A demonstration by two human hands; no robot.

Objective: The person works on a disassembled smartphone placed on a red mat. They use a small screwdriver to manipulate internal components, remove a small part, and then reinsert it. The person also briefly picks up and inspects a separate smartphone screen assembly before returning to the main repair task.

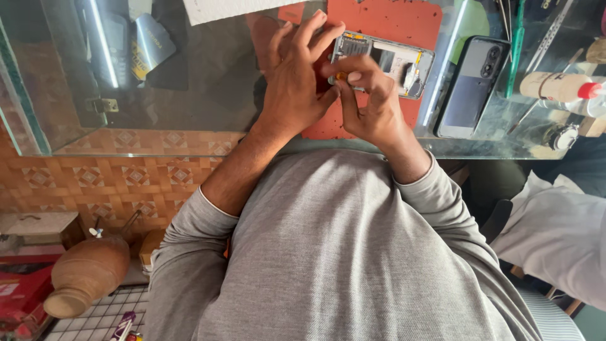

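An opened phone (392, 58), its back cover off and its insides showing, lies on a red mat (404, 22) on the glass table. My left hand (295, 82) covers and grips the phone's left end, fingers spread over the edge. My right hand (372, 104) is just below the phone. Its thumb and forefinger pinch a small orange piece (341, 76) at the phone's lower left corner, right against my left hand. What that piece is cannot be made out.
A dark blue phone (470, 85) lies face down right of the mat. A white bottle with a red cap (560, 86) and thin metal tools lie at the far right. The glass table's edge (158, 144) runs across. A clay pot (85, 275) stands lower left; another person's white sleeve (558, 233) is at right.
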